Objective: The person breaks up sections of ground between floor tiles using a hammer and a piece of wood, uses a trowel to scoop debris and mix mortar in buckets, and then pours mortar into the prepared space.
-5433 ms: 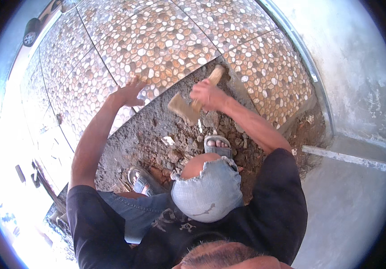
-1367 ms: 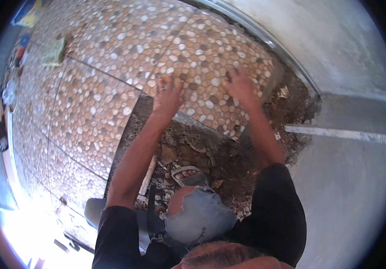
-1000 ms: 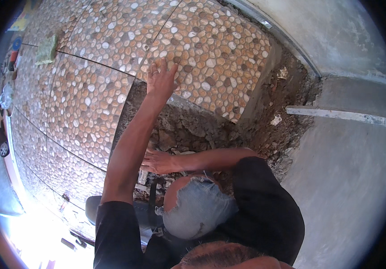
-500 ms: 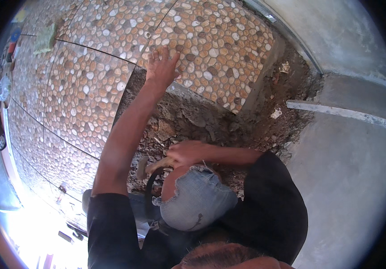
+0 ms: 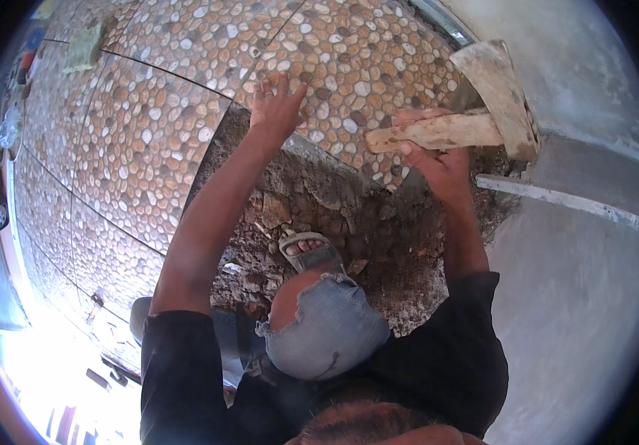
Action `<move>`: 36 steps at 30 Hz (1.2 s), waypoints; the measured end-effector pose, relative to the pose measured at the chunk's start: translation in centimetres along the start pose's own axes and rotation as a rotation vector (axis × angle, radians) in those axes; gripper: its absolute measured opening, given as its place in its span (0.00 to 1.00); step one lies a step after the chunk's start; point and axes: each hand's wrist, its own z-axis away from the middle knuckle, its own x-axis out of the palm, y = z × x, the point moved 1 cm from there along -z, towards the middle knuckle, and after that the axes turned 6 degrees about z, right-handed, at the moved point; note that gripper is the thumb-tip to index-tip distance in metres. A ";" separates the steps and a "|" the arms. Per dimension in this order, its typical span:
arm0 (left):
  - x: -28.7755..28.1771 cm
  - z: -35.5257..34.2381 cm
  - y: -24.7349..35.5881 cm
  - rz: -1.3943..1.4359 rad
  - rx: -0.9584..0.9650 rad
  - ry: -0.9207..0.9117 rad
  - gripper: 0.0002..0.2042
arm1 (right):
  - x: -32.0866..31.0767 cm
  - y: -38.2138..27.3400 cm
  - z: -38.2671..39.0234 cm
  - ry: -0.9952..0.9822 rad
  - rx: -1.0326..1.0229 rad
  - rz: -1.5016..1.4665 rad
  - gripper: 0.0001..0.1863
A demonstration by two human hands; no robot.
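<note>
My left hand [image 5: 276,111] rests with spread fingers on a pebble-patterned floor tile [image 5: 356,96], near its lower-left corner. My right hand [image 5: 438,167] grips a rough wooden mallet [image 5: 499,93] by its handle, held up over the tile’s right part with the broad head toward the wall. Below that tile lies a bed of broken mortar and soil [image 5: 267,200], partly wet and dark. My sandaled foot [image 5: 303,248] stands on this rubble beneath the raised knee.
Laid pebble tiles [image 5: 134,133] spread left, with a green sponge-like block [image 5: 82,52] on them and small items [image 5: 9,126] along the far-left edge. On the right are a plastered wall [image 5: 572,67], a metal strip [image 5: 449,22] along it and a long pale bar [image 5: 557,198].
My right hand has left the tile, gone down beside my knee for the mallet, and risen rightward with it. My left hand stays on the tile. The foot shows again.
</note>
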 end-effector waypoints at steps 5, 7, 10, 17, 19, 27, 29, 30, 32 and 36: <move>-0.1 -0.3 -0.1 0.011 0.033 0.006 0.32 | 0.4 1.0 -0.1 -0.017 -0.059 0.093 0.19; 0.1 -0.3 -0.1 0.017 0.028 0.016 0.32 | 1.7 2.5 0.0 -0.024 -0.065 0.033 0.18; 0.4 -0.4 0.3 0.026 0.010 0.029 0.33 | 3.1 5.4 0.5 -0.044 -0.007 0.030 0.17; 0.1 -0.2 -0.1 0.018 0.020 0.017 0.32 | 3.9 4.3 -0.5 -0.033 -0.011 0.024 0.16; 0.2 -0.1 -0.2 -0.026 0.015 -0.002 0.33 | 5.0 2.5 -1.8 0.009 -0.117 0.000 0.15; 0.5 -0.1 -0.1 -0.002 -0.006 -0.027 0.34 | 5.7 2.9 -2.7 -0.055 0.036 0.050 0.16; 0.7 0.1 -0.4 -0.020 -0.004 -0.026 0.33 | 4.8 2.8 -2.2 -0.057 0.002 0.088 0.16; 0.5 0.2 -0.3 -0.028 0.001 -0.026 0.32 | 4.8 2.7 -2.2 -0.079 0.033 0.120 0.16; -0.5 1.0 0.5 -0.007 -0.007 0.040 0.29 | 4.8 2.6 -2.7 -0.114 0.092 0.196 0.15; 2.1 3.8 0.9 0.110 -0.013 0.229 0.21 | 6.9 1.1 -5.8 0.013 -0.272 0.113 0.14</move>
